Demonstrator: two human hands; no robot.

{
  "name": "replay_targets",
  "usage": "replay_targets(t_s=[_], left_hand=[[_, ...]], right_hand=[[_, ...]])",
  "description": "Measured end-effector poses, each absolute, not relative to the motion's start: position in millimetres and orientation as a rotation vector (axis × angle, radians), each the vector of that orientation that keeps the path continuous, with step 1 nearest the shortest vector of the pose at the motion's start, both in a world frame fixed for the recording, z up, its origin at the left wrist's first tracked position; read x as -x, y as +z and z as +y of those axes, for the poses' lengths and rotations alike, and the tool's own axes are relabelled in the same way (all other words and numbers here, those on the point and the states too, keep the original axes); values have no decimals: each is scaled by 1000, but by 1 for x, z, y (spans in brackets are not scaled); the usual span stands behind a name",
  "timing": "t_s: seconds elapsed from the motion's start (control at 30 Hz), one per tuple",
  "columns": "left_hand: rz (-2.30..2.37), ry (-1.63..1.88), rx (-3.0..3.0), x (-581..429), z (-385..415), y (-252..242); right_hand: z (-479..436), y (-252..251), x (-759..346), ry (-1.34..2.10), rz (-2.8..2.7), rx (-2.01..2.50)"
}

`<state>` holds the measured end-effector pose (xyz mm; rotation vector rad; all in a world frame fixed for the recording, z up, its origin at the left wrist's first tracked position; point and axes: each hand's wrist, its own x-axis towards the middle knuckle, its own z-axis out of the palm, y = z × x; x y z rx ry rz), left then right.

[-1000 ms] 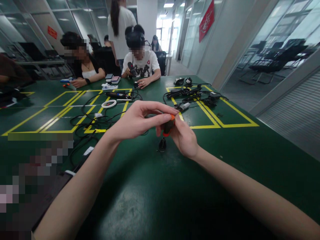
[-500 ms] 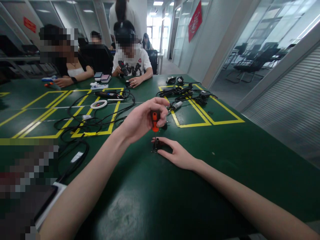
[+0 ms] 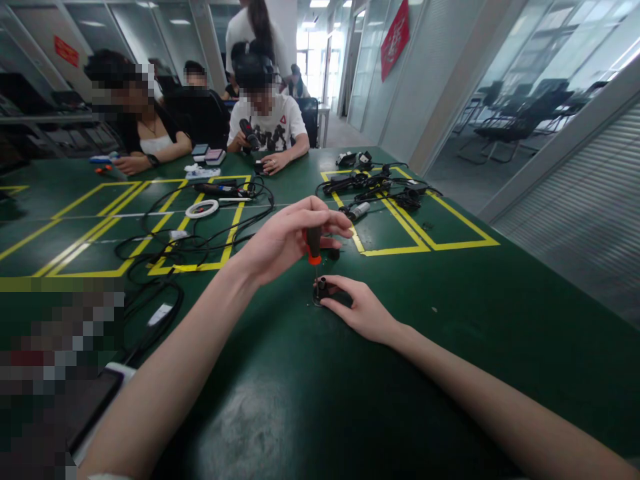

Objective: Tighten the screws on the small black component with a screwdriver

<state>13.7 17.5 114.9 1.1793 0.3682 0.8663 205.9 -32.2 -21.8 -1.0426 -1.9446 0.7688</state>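
My left hand [image 3: 287, 237] is closed around the dark handle of a screwdriver [image 3: 314, 248] with an orange collar. The screwdriver stands upright, and its thin shaft points down at a small black part [image 3: 319, 293] with a short tube on it. Whether the tip sits in a screw is too small to tell. My right hand [image 3: 367, 310] pinches the black part from the right between thumb and fingers, against the green table. Just behind the screwdriver lies a small black piece [image 3: 334, 253], partly hidden by my left fingers.
Black cables [image 3: 200, 243] and a white tape roll [image 3: 202, 209] lie at the left. More black cables [image 3: 360, 183] sit at the far right, inside yellow tape lines. A phone-like device [image 3: 97, 407] is at the near left. Across the table [image 3: 450, 347] are co-workers.
The screwdriver handle has turned, showing its dark side instead of the orange one. My left fingers have straightened somewhat around it. My right hand still pinches the black part; the view has shifted slightly.
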Motion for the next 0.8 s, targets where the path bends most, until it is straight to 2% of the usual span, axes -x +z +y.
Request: replay_targets(t_s=[0.8], left_hand=[[443,855,-1282,-24,4,119]], right_hand=[[-32,-18,-209,669,-2064,1036]])
